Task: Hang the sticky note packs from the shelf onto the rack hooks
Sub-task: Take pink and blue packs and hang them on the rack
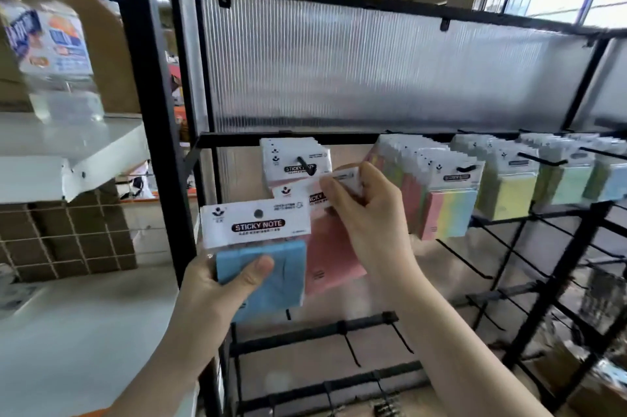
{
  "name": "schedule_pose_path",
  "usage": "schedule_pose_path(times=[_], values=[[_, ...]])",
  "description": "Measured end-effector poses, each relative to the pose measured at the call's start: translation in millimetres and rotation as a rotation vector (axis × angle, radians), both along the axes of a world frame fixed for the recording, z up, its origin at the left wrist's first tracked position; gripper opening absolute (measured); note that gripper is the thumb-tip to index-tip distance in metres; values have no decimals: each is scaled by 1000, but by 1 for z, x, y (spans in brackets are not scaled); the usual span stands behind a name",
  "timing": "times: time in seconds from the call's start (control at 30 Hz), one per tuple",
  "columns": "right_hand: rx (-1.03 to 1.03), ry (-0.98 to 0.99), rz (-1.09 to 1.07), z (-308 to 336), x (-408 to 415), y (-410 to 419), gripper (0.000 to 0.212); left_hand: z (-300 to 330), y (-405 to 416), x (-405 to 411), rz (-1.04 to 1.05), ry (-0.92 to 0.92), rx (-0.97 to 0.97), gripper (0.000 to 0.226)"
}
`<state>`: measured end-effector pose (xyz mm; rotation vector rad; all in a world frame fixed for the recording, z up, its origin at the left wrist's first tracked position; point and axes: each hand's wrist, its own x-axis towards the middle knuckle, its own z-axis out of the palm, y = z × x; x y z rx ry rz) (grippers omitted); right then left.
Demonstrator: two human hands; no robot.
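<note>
Two packs in hand: pink pack (330, 247) just below the hook (307, 167).

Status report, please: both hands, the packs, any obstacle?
Left hand holds blue sticky note pack. Right hand pinches pink sticky note pack by its white header, below black rack hook. Hook already carries packs.

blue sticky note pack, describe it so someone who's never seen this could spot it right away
Start at the black rack and its left upright. In front of it, the left hand grips the blue sticky note pack. Unlike the pink pack the right hand holds beside it, its pad is solid blue.
</note>
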<state>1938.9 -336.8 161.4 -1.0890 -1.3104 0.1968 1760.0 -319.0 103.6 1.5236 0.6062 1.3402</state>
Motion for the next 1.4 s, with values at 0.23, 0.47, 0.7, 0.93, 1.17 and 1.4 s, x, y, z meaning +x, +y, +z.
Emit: schedule_pose_path(times=[0.23,0.47,0.7,0.93,1.17,1.4], values=[[55,80,100,3,5,19,37,20,6,10,108,86,-34,25],[-83,103,208,6,12,36,34,29,12,23,194,110,1,25],[-68,8,227,9,15,37,20,25,3,26,276,90,7,19],[-81,-104,155,8,22,49,14,18,19,35,370,180,-11,8],[-61,-146,-73,-6,25,74,28,7,35,56,565,168,46,11],[8,-76,-115,-21,32,73,31,-13,10,72,608,91,54,23]])
